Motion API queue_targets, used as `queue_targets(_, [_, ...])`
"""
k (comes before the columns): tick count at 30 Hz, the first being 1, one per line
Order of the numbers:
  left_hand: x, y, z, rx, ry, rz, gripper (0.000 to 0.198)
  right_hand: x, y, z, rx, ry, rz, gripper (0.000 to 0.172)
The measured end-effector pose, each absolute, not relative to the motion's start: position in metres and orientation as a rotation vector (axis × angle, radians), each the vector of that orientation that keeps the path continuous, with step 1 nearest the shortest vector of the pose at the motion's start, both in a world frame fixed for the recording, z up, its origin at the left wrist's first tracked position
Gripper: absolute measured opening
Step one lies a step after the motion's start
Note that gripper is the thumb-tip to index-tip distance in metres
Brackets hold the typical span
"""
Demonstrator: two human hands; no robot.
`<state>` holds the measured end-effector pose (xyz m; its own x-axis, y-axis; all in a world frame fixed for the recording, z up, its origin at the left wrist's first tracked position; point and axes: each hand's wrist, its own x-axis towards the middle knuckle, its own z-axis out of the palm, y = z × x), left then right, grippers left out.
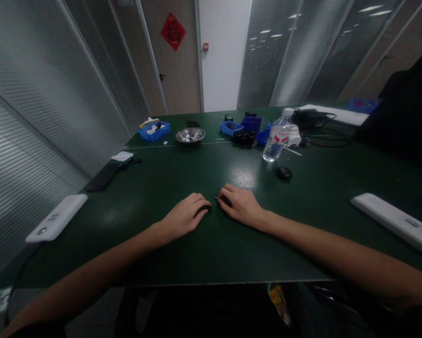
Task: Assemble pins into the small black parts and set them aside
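Resting on green table (161, 178), left hand (184, 216) fingers curled over small black part (206, 208), right hand (241, 205) pinching thin dark tool (221, 199)

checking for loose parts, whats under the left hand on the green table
A small dark object pokes out from under the left hand, resting on the green table. Most of it is covered by the fingers, so its shape and kind cannot be told.

A red diamond-shaped sign (173, 31) on the brown door (183, 70) bears the dark Chinese character 福, while the red and white label on the water bottle (277, 137) is too blurred to read
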<state>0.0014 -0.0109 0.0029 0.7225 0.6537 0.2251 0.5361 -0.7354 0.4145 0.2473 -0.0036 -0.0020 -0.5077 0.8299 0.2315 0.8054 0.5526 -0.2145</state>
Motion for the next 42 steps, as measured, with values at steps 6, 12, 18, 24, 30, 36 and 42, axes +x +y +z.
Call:
queue_targets(6, [-0.0002,-0.0087,0.0031,2.522,0.893,0.587,0.026,0.2480,-0.0034,-0.0029,-1.345,-2.489,0.129,0.019])
queue_targets(12, [-0.0009,-0.0092,0.0035,2.472,0.906,0.646,0.023,0.2490,-0.0035,-0.0028,-1.331,-2.489,0.137,0.018])
queue_targets(18, [-0.0024,-0.0084,0.0015,2.555,0.889,0.689,0.023,0.2501,-0.0027,-0.0025,-1.333,-2.494,0.129,0.019])
queue_targets(24, [-0.0031,-0.0081,0.0005,2.624,0.886,0.672,0.027,0.2498,-0.0023,-0.0032,-1.326,-2.499,0.118,0.019])
queue_targets(30, [-0.0026,-0.0065,-0.0021,2.606,0.885,0.694,0.028,0.2495,-0.0033,-0.0008,-1.332,-2.502,0.131,0.019])
queue_targets(36, [-0.0016,-0.0049,-0.0025,2.549,0.903,0.710,0.026,0.2498,-0.0033,-0.0016,-1.323,-2.504,0.128,0.019])
queue_targets(42, [-0.0025,-0.0032,-0.0046,2.553,0.889,0.712,0.029,0.2500,-0.0030,-0.0023,-1.312,-2.506,0.119,0.019])
